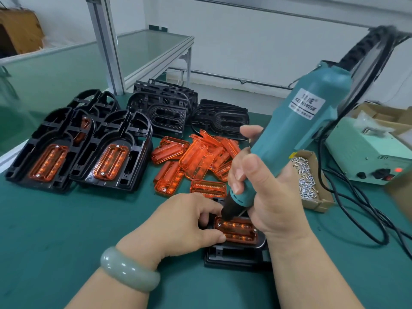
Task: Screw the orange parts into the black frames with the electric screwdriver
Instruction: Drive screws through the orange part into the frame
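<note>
Right hand (263, 197) is wrapped full-fist round the lower barrel of the electric screwdriver (307, 121), tool tilted, top leaning up-right, black nose down on the far-left corner of the orange part (238, 228). That part sits seated in the black frame (236, 257) on the green mat (55, 230), right in front of the person. Left hand (185, 221) has its fingers curled over the part's left end, thumb on its near edge, fingertips just beside the driver nose. It pinches the part down against the frame. A screw head (254, 230) shows at the right end. The one under the bit is hidden by the nose, so probably mid-drive but cannot confirm. To do this well: bring the driver closer to upright over the hole so the bit does not cam out, press straight down, hold the part flat with the left hand, fingertips off the bit, stop at seating since the orange plastic likely cracks if overdriven. Loose orange parts (200, 157) are piled beyond, screw box (305, 175) to the right, finished frames (89, 152) at left, empty frames (169, 108) at the back.
</note>
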`<action>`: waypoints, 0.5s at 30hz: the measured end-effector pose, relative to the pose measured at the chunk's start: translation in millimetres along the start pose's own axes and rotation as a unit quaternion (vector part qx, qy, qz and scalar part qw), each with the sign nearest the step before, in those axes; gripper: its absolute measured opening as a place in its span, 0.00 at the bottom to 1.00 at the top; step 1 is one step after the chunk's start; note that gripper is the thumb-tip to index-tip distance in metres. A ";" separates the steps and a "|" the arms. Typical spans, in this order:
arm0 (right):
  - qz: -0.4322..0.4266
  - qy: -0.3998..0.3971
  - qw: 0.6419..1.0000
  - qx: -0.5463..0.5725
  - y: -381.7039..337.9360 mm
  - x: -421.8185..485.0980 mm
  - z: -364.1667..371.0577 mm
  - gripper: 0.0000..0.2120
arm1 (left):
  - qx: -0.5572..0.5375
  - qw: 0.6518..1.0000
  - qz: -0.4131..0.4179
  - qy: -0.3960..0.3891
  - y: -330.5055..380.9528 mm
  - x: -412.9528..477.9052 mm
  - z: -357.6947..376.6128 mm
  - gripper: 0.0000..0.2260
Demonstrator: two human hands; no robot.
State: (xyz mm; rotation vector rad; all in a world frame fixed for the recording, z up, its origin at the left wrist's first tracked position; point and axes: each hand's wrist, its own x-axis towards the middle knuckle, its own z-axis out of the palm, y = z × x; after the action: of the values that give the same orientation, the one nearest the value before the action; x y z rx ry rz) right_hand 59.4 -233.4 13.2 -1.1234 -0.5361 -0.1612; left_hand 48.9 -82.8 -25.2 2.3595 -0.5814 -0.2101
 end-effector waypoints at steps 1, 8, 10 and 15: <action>0.003 0.008 1.000 0.006 0.1 0.0 -1.1 0.25 | 0.002 1.000 0.001 0.000 -0.4 0.3 0.4 0.08; 0.013 0.026 0.999 0.035 2.5 -1.4 -9.0 0.21 | 0.014 1.000 -0.020 -0.005 0.0 3.5 0.6 0.09; 0.010 0.026 0.999 0.031 2.7 -0.9 -7.9 0.20 | 0.016 1.000 -0.025 -0.004 0.2 3.8 1.3 0.10; 0.006 0.035 0.999 0.020 2.4 -1.0 -7.9 0.13 | 0.027 0.999 -0.033 -0.005 2.3 3.3 0.7 0.10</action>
State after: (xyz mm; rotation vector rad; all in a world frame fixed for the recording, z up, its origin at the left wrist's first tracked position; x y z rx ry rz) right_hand 62.0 -239.6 8.3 -1.0772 -0.4696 -0.1781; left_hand 50.8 -86.2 -24.1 2.4328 -0.5201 -0.2388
